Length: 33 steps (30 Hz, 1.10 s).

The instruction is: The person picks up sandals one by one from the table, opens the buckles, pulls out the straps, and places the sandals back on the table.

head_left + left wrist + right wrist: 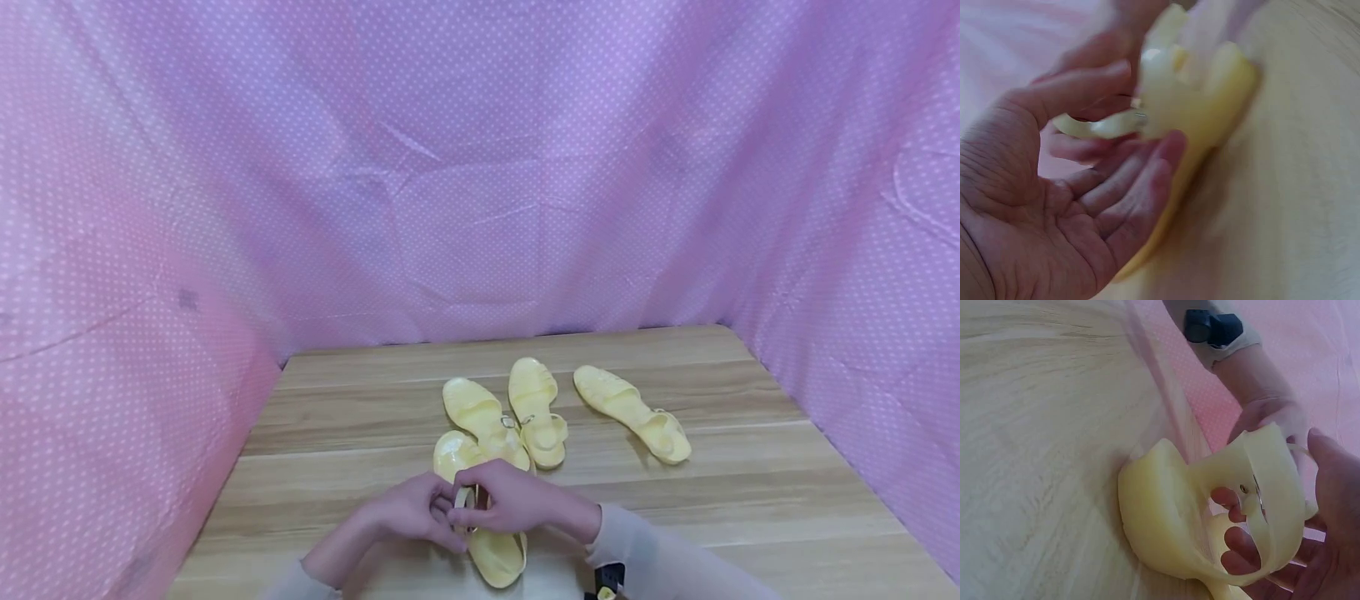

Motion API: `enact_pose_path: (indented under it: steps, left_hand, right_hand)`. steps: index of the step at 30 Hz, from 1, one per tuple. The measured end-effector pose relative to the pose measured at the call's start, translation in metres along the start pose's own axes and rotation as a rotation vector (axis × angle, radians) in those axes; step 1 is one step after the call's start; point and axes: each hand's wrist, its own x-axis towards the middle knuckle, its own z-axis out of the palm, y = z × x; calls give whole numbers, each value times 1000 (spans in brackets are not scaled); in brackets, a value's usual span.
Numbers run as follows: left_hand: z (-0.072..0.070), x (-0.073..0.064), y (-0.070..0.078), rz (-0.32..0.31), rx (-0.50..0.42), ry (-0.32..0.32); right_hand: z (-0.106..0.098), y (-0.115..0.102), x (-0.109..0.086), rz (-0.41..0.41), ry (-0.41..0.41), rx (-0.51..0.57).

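A pale yellow jelly sandal lies at the near middle of the table, its toe pointing away. My right hand holds it by the ankle strap, thumb and fingers curled about the strap. Facing it from the left is my left hand, palm turned up and fingers loosely bent. In the left wrist view, the loose strap end with its small metal buckle reaches between the left thumb and fingers, with no clear grip. Parts of the right fingers are hidden behind the sandal.
Beyond the hands lie another yellow sandal, touching the held one, and a buckled one beside it. Farther right is a separate sandal. Pink dotted cloth encloses the wooden table at back and sides.
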Motion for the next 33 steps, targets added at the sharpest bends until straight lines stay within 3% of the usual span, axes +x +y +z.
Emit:
enact_pose_path:
  steps: [6, 11, 16, 21, 28, 33]
  left_hand:
    - [-6, -12, 14, -26, 0, 26]
    - [-11, -12, 18, -15, -18, 27]
    - [3, -4, 13, -32, 54, 172]
    - [18, 4, 9, 14, 167, 304]
    - [21, 10, 7, 54, 291, 358]
    - [18, 7, 10, 41, 286, 352]
  right_hand:
    - [-1, -4, -3, -49, -10, -12]
    - [-4, 2, -11, -59, 19, 98]
    - [-6, 14, -19, -81, 10, 122]
    - [-5, 20, -22, -47, 17, 124]
    - [-11, 24, -25, -19, 16, 108]
    - [-18, 25, -26, -7, 28, 143]
